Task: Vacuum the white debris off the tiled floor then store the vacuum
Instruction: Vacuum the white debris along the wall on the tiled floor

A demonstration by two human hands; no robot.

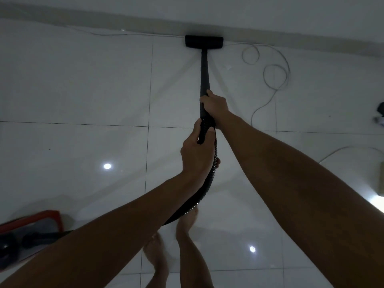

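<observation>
**Reaching the vacuum wand to the wall's edge**

Stretching away from the person, the long black vacuum wand runs up the middle of the view to its wide black floor nozzle, which sits flat on the glossy white tiled floor right against the pale baseboard. The right hand is clenched around the wand's lower part, and the left hand is wrapped around the grip just behind it, where the ribbed black hose begins. The hose curves down between the forearms and off toward the lower left.

No white debris can be made out in the dim light. A thin white cable lies in loops on the tiles just right of the wand and trails along the wall behind the nozzle. At the lower left, a red-rimmed grey tray-like thing holds dark objects too shadowed to identify. Two bare feet stand on the tiles below the hands. Small dark items rest at the right edge
</observation>
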